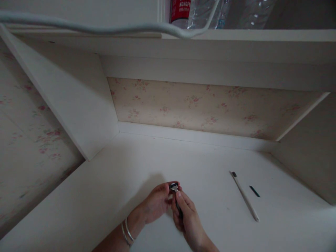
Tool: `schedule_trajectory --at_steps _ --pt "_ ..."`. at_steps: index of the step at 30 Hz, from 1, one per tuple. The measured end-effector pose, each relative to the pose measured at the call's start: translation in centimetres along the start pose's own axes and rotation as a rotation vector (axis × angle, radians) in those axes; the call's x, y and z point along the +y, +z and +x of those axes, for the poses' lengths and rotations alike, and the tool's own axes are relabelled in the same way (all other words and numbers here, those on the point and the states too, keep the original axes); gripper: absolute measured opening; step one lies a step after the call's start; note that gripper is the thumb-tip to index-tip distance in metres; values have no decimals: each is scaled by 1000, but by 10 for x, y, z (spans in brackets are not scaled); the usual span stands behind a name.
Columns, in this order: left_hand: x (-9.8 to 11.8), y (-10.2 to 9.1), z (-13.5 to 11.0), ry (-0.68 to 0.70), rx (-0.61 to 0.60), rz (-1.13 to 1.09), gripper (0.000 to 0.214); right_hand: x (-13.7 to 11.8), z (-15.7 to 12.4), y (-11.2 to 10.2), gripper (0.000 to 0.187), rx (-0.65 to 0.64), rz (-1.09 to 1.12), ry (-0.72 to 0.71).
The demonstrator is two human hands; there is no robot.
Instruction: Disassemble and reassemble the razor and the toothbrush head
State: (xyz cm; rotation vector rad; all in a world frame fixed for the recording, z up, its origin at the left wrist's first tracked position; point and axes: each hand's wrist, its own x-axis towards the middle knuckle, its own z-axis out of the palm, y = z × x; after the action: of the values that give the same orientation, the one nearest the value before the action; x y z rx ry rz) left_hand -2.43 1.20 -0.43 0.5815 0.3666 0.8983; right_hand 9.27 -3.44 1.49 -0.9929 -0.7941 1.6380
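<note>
A razor (174, 188) with a silver neck and a dark handle is held between my two hands, above the white desk. My left hand (157, 201) has its fingers closed around the dark head end. Lower down, my right hand (187, 215) grips the handle, its thumb lying along the top near the neck. Part of the handle is hidden by the right fingers. To the right lies a slim white toothbrush (245, 197) with a dark head. Beside it is a short dark strip (254, 191), too small to make out.
The white desk top (126, 157) meets a floral-papered wall at the back. Panels stand at the left (70, 94) and right (309, 154). Overhead, a shelf (236, 52) carries plastic bottles (203, 14), and a white cable (105, 28) hangs across its front.
</note>
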Motion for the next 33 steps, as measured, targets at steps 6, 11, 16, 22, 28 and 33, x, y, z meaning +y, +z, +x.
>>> schedule_trajectory --at_steps 6,11,16,22,28,33 --pt "1 0 0 2 -6 -1 32 -2 -1 2 45 5 7 3" --pt "1 1 0 -7 9 -6 33 -2 0 2 45 7 30 18" --pt "1 -2 -1 9 -1 3 32 -1 0 0 46 -16 -5 4" --pt "2 -5 -1 18 -34 33 37 2 1 -5 43 -81 -8 -1" --pt "6 -7 0 23 -69 36 39 0 0 -6 42 -94 27 48" --pt "8 -9 -1 13 -103 22 39 -3 -2 -6 42 -127 31 59"
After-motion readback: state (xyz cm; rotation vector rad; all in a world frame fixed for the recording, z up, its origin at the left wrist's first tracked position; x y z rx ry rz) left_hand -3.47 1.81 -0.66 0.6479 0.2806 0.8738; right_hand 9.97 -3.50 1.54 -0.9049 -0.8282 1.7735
